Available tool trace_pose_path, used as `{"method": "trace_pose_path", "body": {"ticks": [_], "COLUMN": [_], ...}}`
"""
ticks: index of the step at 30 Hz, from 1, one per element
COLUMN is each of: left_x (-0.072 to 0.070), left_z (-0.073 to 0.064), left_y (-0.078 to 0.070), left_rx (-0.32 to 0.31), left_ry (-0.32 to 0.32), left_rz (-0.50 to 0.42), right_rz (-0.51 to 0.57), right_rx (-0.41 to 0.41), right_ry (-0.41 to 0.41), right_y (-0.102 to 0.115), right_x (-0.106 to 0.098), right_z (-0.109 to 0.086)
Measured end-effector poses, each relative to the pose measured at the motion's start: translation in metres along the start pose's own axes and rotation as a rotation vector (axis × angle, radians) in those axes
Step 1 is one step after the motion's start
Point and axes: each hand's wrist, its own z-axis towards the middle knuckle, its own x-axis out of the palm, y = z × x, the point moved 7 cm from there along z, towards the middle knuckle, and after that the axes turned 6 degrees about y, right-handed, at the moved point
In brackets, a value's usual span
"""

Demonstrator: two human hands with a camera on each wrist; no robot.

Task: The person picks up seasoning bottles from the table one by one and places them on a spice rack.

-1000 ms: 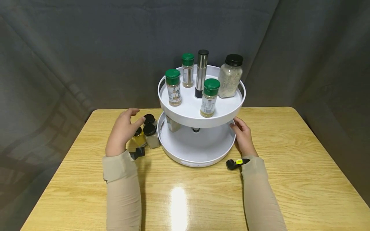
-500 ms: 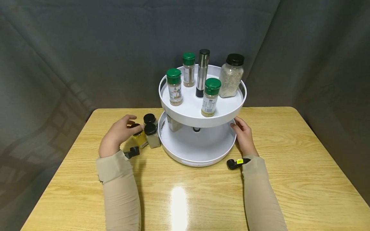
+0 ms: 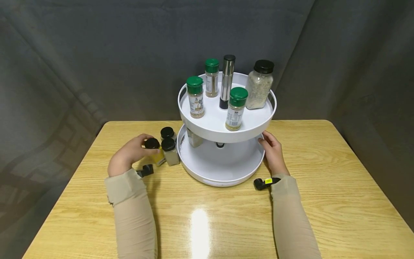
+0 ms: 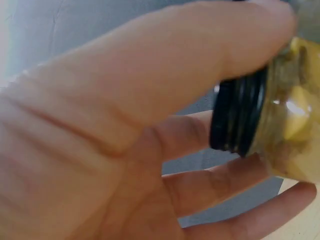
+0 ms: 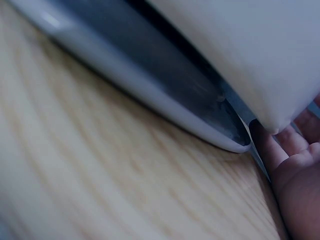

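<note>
My left hand (image 3: 129, 154) holds a small glass jar of yellow seasoning (image 3: 158, 158) by its top, thumb on the near side and fingers round the far side. Up close in the left wrist view, the black lid (image 4: 237, 115) lies between thumb and fingers. Beside that jar stand a jar of greyish powder (image 3: 171, 157) and another black-lidded jar (image 3: 168, 132). At the right, my right hand (image 3: 274, 151) holds the lower rim of a white two-tier turntable (image 3: 223, 182), its thumb over the edge. Its fingers are partly hidden behind the tiers.
On the upper tier (image 3: 213, 136) stand several green-capped spice bottles (image 3: 234, 117), a steel grinder-like cylinder (image 3: 227, 81) and a large black-lidded jar (image 3: 258, 88). A jar (image 3: 194, 139) sits at the left of the lower tier. Grey curtain (image 3: 129, 64) hangs behind the wooden table (image 3: 323, 187).
My left hand has moved left and down from above the small jars, and its thumb and fingers have closed round the yellow jar. My right hand stays at the turntable's rim.
</note>
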Motion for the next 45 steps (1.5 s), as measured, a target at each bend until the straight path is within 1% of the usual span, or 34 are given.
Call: {"method": "trace_pose_path", "body": {"ticks": [3, 10, 13, 17, 20, 25, 27, 28, 32, 34, 38, 45], "left_x": [0.002, 0.004, 0.005, 0.008, 0.010, 0.015, 0.017, 0.018, 0.021, 0.021, 0.020, 0.014], "left_z": [0.003, 0.008, 0.011, 0.015, 0.018, 0.026, 0.030, 0.031, 0.034, 0.034, 0.035, 0.033], "left_y": [0.002, 0.006, 0.008, 0.013, 0.018, 0.023, 0.025, 0.026, 0.030, 0.030, 0.032, 0.035], "left_rx": [0.009, 0.039, 0.040, 0.066, 0.112, 0.232, 0.264, 0.271, 0.265, 0.255, 0.245, 0.219], "left_ry": [0.010, -0.010, -0.002, 0.019, 0.034, 0.051, 0.053, 0.053, 0.054, 0.052, 0.027, -0.037], "left_rz": [-0.025, -0.049, -0.070, -0.091, -0.120, -0.210, -0.237, -0.249, -0.277, -0.279, -0.260, -0.140], "right_rz": [-0.007, -0.002, 0.001, 0.008, 0.016, 0.011, 0.005, 0.004, -0.002, -0.004, -0.012, -0.010], "right_rx": [0.007, 0.010, 0.002, 0.006, 0.014, 0.019, 0.025, 0.029, 0.030, 0.023, 0.014, 0.002], "right_ry": [-0.004, -0.003, 0.000, 0.004, 0.008, 0.016, 0.016, 0.014, 0.006, -0.001, -0.005, -0.001], "right_y": [0.001, 0.002, 0.001, 0.001, 0.007, 0.026, 0.025, 0.020, 0.005, 0.001, 0.000, 0.000], "right_x": [-0.001, -0.001, -0.001, 0.000, 0.001, 0.006, 0.006, 0.005, 0.000, -0.001, -0.002, -0.001], "right_z": [-0.001, -0.001, 0.000, 0.000, -0.003, -0.013, -0.012, -0.010, -0.003, -0.001, -0.001, 0.000]}}
